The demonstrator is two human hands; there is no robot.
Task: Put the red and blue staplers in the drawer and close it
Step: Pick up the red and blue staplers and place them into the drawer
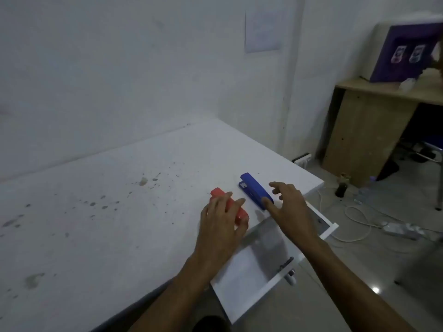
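Note:
A red stapler (pixel 241 213) lies on the white table (pixel 119 212) near its front right corner. My left hand (pixel 221 226) covers most of it, fingers wrapped over its top. A blue stapler (pixel 255 190) lies just right of the red one, angled toward the far left. My right hand (pixel 291 207) hovers at its near end with fingers spread, the thumb touching the stapler's tip. Below the table edge a white drawer (pixel 254 262) stands pulled out, its inside showing. A white knob (pixel 290 279) sits on the drawer's front.
A wall runs along the table's far side. To the right stand a wooden desk (pixel 364 130) with a purple box (pixel 405 51), a dark bottle (pixel 341 185) on the floor, white cables (pixel 354 226) and a power adapter (pixel 402 230).

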